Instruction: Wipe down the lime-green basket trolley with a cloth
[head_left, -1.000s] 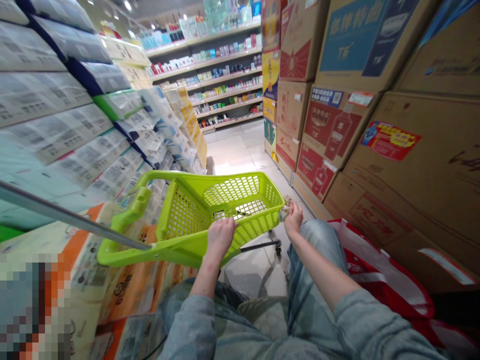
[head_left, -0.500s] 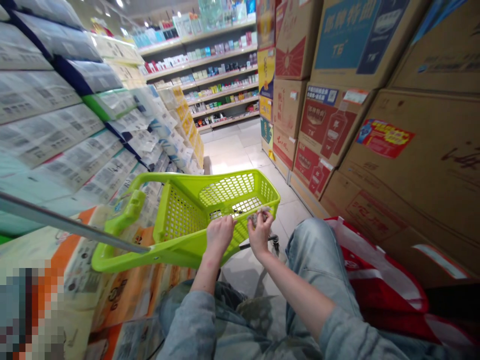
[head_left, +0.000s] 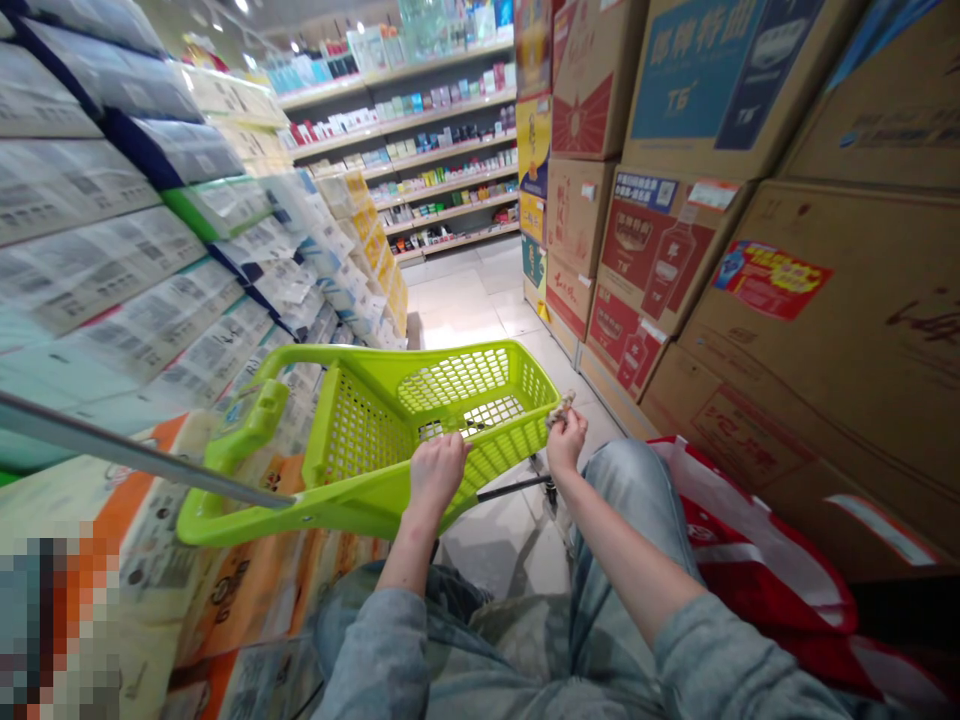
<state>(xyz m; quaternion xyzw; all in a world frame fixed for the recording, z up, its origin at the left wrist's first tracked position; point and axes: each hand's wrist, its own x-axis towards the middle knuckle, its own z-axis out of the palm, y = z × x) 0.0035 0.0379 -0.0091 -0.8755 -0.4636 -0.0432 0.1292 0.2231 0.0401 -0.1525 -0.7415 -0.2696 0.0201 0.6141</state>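
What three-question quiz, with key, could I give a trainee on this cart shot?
1. Which hand holds the crumpled cloth-like item? a) left b) right c) both
2. True or false: the left hand touches the near rim of the green cart.
3. Fill in: the cardboard cartons and red bag are on the person's ___ side.

Key: 1. b, the right hand. 2. True. 3. Right.

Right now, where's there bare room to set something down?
Bare floor shows beyond the cart, between the yellow packs and the stacked boxes, back to the shelves. The cart's basket looks open, past your left hand. It's crowded at the front corner, with your right hand and a rag-like thing, and where the red bag sits between knee and boxes.
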